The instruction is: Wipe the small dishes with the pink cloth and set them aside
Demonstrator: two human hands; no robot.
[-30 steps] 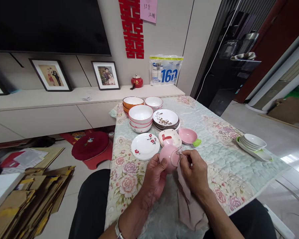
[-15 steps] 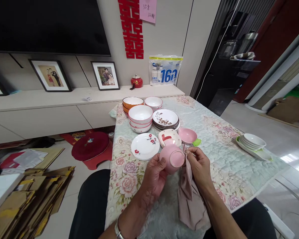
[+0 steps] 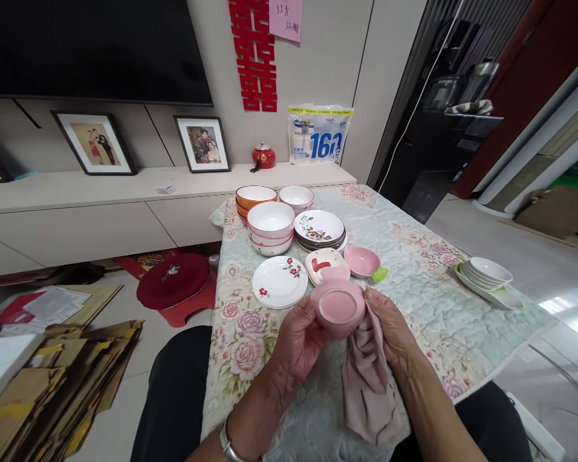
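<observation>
A small pink bowl [image 3: 338, 307] is held up over the near part of the table, its underside and oval foot ring facing me. My left hand [image 3: 299, 332] grips its left side, thumb near the base. My right hand [image 3: 390, 322] is closed on a dusty-pink cloth [image 3: 372, 385] and presses it against the bowl's right edge; the rest of the cloth hangs down. Just beyond the held bowl sit a cream dish with a red pattern [image 3: 313, 262] and another pink bowl [image 3: 362, 260] with a green leaf-shaped end. White plates with red flowers [image 3: 277, 285] lie to the left.
Behind stand stacked white bowls [image 3: 270, 224], orange bowls [image 3: 250, 196] and brown-patterned plates [image 3: 320, 228]. Small white dishes [image 3: 489, 273] sit at the table's right edge. A red stool [image 3: 176, 282] and flattened cardboard [image 3: 77, 378] are on the floor at left.
The pink bowl has turned so its base faces me more squarely. My right hand and the cloth have shifted against its right edge.
</observation>
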